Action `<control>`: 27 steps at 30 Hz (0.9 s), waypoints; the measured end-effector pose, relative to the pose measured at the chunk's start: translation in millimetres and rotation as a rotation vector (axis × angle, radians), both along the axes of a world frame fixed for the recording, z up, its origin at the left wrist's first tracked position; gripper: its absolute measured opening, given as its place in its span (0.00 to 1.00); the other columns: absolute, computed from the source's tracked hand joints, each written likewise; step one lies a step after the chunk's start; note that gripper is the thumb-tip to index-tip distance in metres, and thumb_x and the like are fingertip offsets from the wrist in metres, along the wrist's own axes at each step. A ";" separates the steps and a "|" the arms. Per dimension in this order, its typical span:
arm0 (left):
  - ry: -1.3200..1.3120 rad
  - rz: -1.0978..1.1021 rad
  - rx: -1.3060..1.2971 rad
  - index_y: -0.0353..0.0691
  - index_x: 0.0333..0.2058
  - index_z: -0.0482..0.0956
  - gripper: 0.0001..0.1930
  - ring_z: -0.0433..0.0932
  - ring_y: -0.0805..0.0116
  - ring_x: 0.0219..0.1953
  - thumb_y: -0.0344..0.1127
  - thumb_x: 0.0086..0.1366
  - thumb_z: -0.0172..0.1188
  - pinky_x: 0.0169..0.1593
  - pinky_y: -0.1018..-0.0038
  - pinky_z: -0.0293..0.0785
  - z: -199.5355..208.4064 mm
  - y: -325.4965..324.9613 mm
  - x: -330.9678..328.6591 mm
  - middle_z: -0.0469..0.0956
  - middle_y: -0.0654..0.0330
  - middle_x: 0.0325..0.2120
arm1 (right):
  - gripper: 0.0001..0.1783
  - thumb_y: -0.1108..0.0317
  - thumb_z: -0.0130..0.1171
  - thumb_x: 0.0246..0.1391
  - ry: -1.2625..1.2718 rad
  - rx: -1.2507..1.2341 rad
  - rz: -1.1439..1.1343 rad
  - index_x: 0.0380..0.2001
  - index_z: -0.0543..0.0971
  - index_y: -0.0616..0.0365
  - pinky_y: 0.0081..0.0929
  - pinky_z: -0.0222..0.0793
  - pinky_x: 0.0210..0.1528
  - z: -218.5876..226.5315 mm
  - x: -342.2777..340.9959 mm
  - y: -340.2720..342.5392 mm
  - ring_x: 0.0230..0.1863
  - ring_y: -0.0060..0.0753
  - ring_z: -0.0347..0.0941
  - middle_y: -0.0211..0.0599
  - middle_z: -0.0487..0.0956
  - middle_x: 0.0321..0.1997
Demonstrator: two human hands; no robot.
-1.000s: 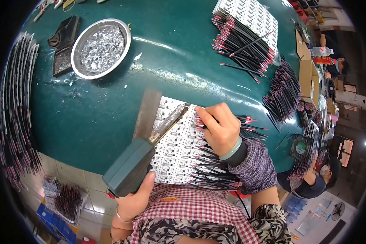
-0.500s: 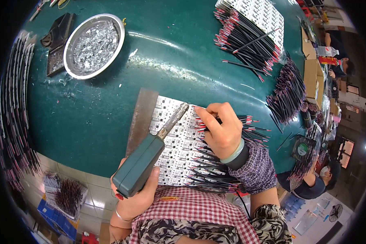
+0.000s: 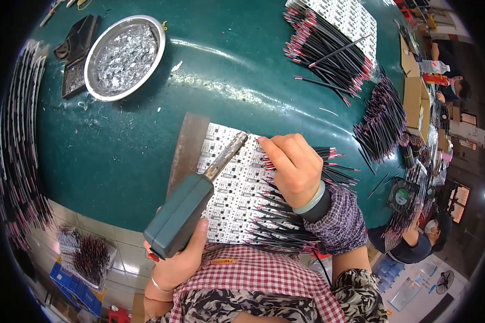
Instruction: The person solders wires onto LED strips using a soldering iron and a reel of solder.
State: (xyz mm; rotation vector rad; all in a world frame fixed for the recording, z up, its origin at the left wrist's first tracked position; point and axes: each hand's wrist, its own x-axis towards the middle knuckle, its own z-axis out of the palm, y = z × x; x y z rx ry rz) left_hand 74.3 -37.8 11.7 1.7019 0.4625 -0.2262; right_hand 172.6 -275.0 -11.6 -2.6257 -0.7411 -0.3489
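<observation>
My left hand [image 3: 186, 261] is wrapped round the green body of a soldering gun [image 3: 180, 215]. The gun's long metal tip slants across a white circuit board panel [image 3: 223, 207] and ends near its far edge. Close to that tip, my right hand [image 3: 297, 175] is closed in a pinch at the panel's far right corner, on a thin red-ended wire [image 3: 260, 140]. Black wires [image 3: 275, 229] with red ends line the panel's right side, nearer me. More loose wires [image 3: 337, 169] stick out behind my right hand, which partly hides them.
A rusty metal bar [image 3: 187, 148] lies along the panel's left side. Far left stands a metal bowl [image 3: 91, 89] of silvery scraps beside a black box [image 3: 73, 78]. Wire piles [image 3: 328, 54] and more panels [image 3: 364, 24] lie far right. Wired strips [image 3: 19, 145] line the left edge; people sit at right.
The soldering gun has shifted slightly left and away from me, its tip now a little farther from my right fingers. The panel and bar have slid slightly away. My right fingers have curled in more.
</observation>
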 end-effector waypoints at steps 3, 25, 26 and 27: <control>-0.164 -0.124 0.100 0.34 0.37 0.84 0.10 0.81 0.68 0.28 0.28 0.57 0.71 0.33 0.72 0.76 -7.4 2.3 2.5 0.82 0.56 0.30 | 0.28 0.85 0.56 0.29 0.008 0.003 0.012 0.42 0.82 0.64 0.34 0.74 0.33 0.4 -0.3 -0.8 0.33 0.41 0.76 0.40 0.79 0.35; -0.130 -0.139 0.081 0.32 0.37 0.84 0.10 0.80 0.68 0.28 0.23 0.55 0.69 0.31 0.74 0.75 -8.3 3.9 -4.6 0.80 0.56 0.32 | 0.26 0.84 0.56 0.29 0.016 0.005 0.020 0.40 0.82 0.63 0.34 0.74 0.32 -0.4 0.3 -1.7 0.33 0.41 0.76 0.39 0.79 0.34; -0.085 -0.113 0.039 0.32 0.37 0.84 0.10 0.81 0.67 0.28 0.23 0.55 0.69 0.31 0.74 0.75 -5.7 3.0 -2.8 0.80 0.56 0.32 | 0.26 0.84 0.56 0.29 0.016 0.004 0.019 0.40 0.82 0.63 0.34 0.74 0.32 -0.4 0.2 -2.0 0.33 0.41 0.76 0.39 0.79 0.34; -0.040 -0.088 -0.003 0.32 0.38 0.84 0.10 0.81 0.67 0.28 0.23 0.55 0.69 0.31 0.74 0.75 -4.5 2.0 -1.2 0.80 0.55 0.32 | 0.26 0.85 0.56 0.29 0.023 0.012 0.014 0.39 0.82 0.63 0.34 0.74 0.33 -0.3 0.1 -2.3 0.33 0.42 0.76 0.40 0.79 0.34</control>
